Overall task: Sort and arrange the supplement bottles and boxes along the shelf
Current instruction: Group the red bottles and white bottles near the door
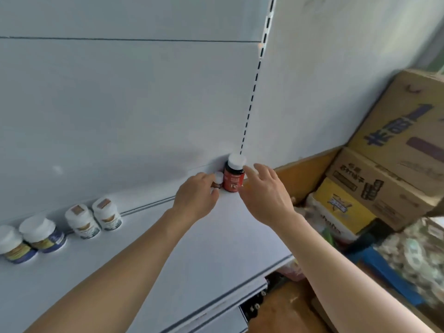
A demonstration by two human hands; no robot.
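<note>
shelf (216, 236) runs white and broad under both arms, its front edge below the wrists and its right end just past the right hand (266, 195), where stacked cardboard boxes (394, 150) and a yellow box (341, 207) crowd the corner. a wide bare stretch of shelf lies between the left hand (195, 197) and four white-capped bottles (60, 229) well off to its left, standing in a loose row along the back panel. directly ahead of both hands, at the back corner under the slotted upright (252, 92), a red-labelled bottle (233, 176) stands upright with a white cap. the right grip is spread, fingers straight, fingertips just beside that bottle's right side; contact cannot be told. the left grip is curled around a small white-capped bottle (218, 180), pinching it just left of the red one, the two nearly touching.
</note>
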